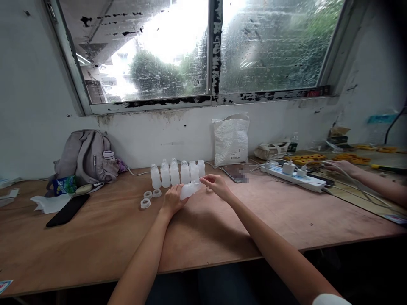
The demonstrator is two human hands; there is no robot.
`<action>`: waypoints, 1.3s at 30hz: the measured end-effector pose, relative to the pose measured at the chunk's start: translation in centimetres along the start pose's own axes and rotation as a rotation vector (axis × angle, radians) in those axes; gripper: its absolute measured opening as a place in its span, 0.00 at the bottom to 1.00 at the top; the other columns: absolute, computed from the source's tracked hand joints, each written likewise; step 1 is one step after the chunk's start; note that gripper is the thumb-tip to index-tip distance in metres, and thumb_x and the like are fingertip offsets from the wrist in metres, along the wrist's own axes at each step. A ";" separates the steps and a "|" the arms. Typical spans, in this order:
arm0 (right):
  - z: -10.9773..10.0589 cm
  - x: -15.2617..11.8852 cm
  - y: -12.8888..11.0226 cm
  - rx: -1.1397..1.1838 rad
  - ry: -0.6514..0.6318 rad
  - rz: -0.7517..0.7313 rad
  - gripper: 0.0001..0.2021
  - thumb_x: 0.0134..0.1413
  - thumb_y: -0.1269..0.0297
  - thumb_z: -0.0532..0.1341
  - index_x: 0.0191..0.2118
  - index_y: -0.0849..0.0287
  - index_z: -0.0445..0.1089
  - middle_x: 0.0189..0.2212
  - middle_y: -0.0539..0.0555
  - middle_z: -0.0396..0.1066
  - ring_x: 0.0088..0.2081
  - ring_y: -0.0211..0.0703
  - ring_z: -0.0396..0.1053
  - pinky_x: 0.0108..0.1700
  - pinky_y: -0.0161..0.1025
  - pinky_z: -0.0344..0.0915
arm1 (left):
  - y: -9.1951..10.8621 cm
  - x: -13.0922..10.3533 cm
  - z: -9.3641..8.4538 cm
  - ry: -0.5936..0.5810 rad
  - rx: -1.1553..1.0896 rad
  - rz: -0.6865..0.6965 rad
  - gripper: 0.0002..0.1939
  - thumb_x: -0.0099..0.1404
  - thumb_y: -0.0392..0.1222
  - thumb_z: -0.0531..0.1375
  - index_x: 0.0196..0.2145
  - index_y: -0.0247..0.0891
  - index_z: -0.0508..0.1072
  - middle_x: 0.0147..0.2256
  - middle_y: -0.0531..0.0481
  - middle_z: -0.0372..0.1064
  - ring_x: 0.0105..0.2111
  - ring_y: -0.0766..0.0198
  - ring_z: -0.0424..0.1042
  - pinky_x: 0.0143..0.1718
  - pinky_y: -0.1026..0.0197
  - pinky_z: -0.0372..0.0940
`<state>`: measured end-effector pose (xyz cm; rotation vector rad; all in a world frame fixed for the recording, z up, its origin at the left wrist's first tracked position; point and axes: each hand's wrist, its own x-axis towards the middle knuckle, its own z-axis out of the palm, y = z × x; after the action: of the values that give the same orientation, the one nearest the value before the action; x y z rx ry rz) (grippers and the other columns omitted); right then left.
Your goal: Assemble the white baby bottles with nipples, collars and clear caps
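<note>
- While the left hand (174,199) clasps a tilted bottle (187,191) at twelve o'clock above the bench (206,241), the right hand (218,186) meets its top, hold unclear.
- A slipping left grip could topple the standing bottles (174,174) at eleven o'clock.

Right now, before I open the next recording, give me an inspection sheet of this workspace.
Surface: brown table, worn-looking.
Main things: tilted translucent bottle in hand; six upright bottles behind; three loose rings at left.
Clutter: backpack, black slab, white pouch.
Hands: left hand grips the tilted bottle; right hand at its upper end, grip unclear.
Cables: several around the power strip, right.
Surroundings: window with peeling frame; another person's hand, far right.
</note>
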<state>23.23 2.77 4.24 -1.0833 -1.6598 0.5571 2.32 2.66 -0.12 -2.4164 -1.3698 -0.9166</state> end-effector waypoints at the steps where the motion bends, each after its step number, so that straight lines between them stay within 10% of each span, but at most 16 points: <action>1: 0.0 0.0 0.1 -0.019 0.012 0.008 0.19 0.41 0.47 0.60 0.25 0.61 0.72 0.19 0.50 0.68 0.22 0.39 0.63 0.23 0.33 0.55 | 0.0 0.0 0.0 -0.001 0.004 0.004 0.21 0.56 0.48 0.57 0.47 0.40 0.60 0.41 0.45 0.66 0.42 0.56 0.67 0.42 0.57 0.62; 8: 0.4 -0.1 0.1 -0.062 0.040 0.055 0.23 0.42 0.45 0.58 0.13 0.59 0.59 0.11 0.47 0.57 0.17 0.35 0.57 0.19 0.31 0.51 | 0.3 0.1 0.0 -0.002 0.015 0.036 0.21 0.57 0.49 0.56 0.46 0.39 0.62 0.40 0.45 0.67 0.40 0.56 0.67 0.41 0.57 0.63; 15: 0.4 -0.3 -0.3 0.082 -0.193 0.115 0.19 0.45 0.49 0.57 0.37 0.59 0.67 0.26 0.52 0.70 0.21 0.37 0.68 0.17 0.31 0.61 | 0.4 0.0 0.4 0.000 0.002 0.014 0.23 0.56 0.50 0.56 0.47 0.39 0.62 0.40 0.45 0.67 0.39 0.56 0.68 0.39 0.58 0.64; 27: 1.2 -0.9 0.7 0.042 -0.261 0.085 0.17 0.52 0.51 0.51 0.28 0.61 0.63 0.15 0.47 0.64 0.12 0.32 0.60 0.11 0.28 0.50 | 0.6 -0.4 -0.4 0.001 -0.116 0.078 0.27 0.52 0.54 0.60 0.47 0.40 0.62 0.40 0.47 0.68 0.40 0.57 0.69 0.42 0.57 0.64; 33: 1.2 -2.4 0.7 -0.042 -0.474 0.030 0.17 0.58 0.57 0.45 0.29 0.61 0.64 0.17 0.47 0.63 0.15 0.32 0.60 0.17 0.29 0.53 | -0.1 -2.1 -2.4 -0.031 -0.336 0.093 0.26 0.48 0.57 0.62 0.40 0.40 0.63 0.37 0.49 0.67 0.37 0.59 0.69 0.37 0.59 0.66; 39: 2.2 -3.3 0.9 -0.251 -0.421 -0.129 0.21 0.61 0.57 0.40 0.27 0.60 0.62 0.21 0.50 0.64 0.24 0.37 0.62 0.28 0.34 0.58 | 0.3 -3.0 -3.1 -0.057 -0.373 0.039 0.22 0.49 0.52 0.63 0.39 0.40 0.63 0.35 0.51 0.66 0.34 0.61 0.69 0.34 0.60 0.66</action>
<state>21.78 0.63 1.10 -1.0759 -2.1979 0.5272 0.21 -1.04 0.47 -2.7473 -1.2578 -1.1933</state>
